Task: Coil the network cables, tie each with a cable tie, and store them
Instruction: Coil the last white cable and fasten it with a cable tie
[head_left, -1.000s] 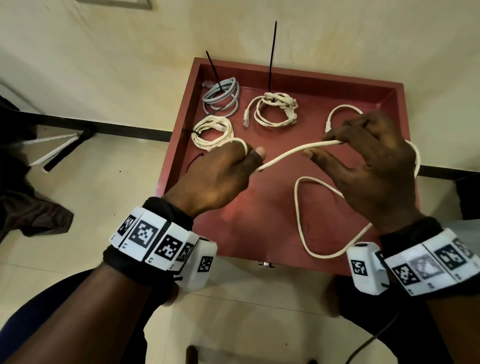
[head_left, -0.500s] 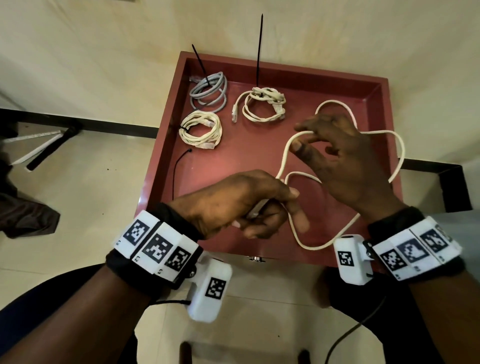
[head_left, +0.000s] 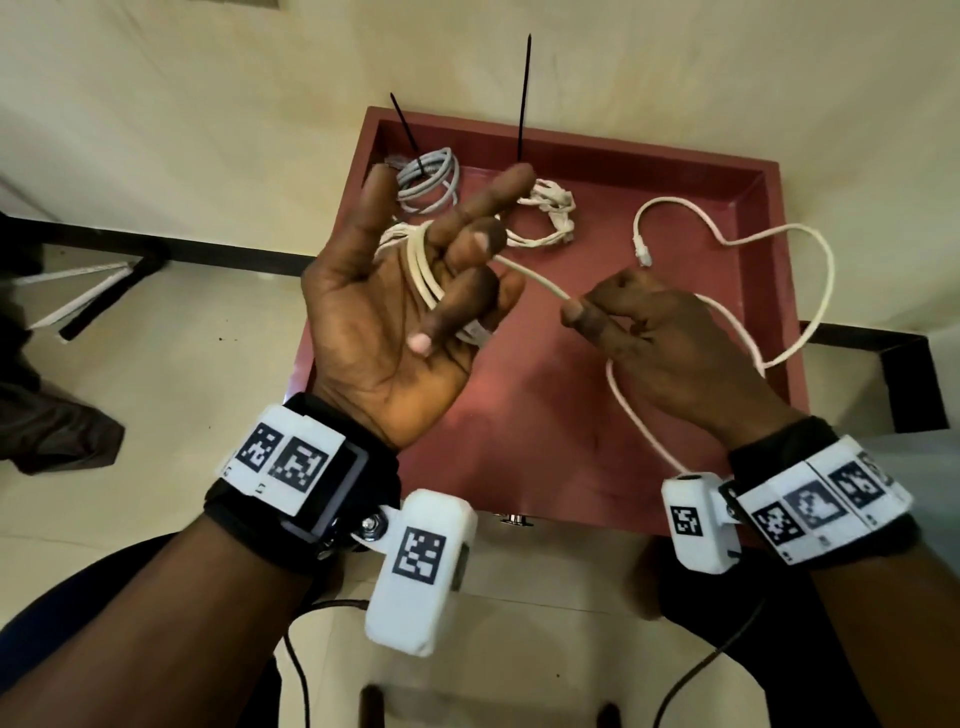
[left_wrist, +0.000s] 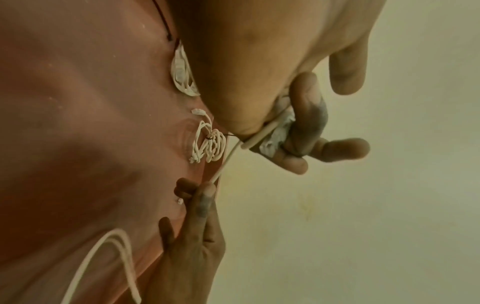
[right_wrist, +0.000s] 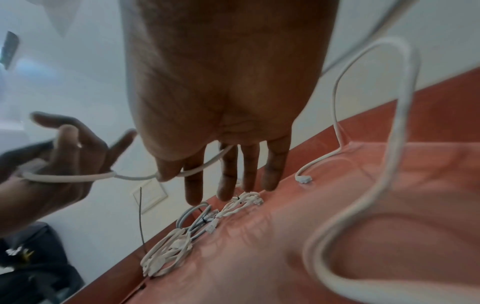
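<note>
Coiling white cable (head_left: 540, 283) over red tray (head_left: 748, 171). Left hand (head_left: 395, 306) palm-up, fingers half-spread, a few loops round middle fingers. Right hand (head_left: 670, 343) pinching the taut run just right of it. Free length trailing right, plug (head_left: 643, 253) on tray floor. Likely next wrap fed right-to-left across palm; right hand nearer the slack.

Smooth, matt white plastic sheathes the loose cable (head_left: 810, 291), the coiled grey cable (head_left: 431, 179) at upper centre has the same finish, the tray (head_left: 519, 415) looks like matt reddish painted wood, and the floor (head_left: 156, 322) at left is glossy tile.
</note>
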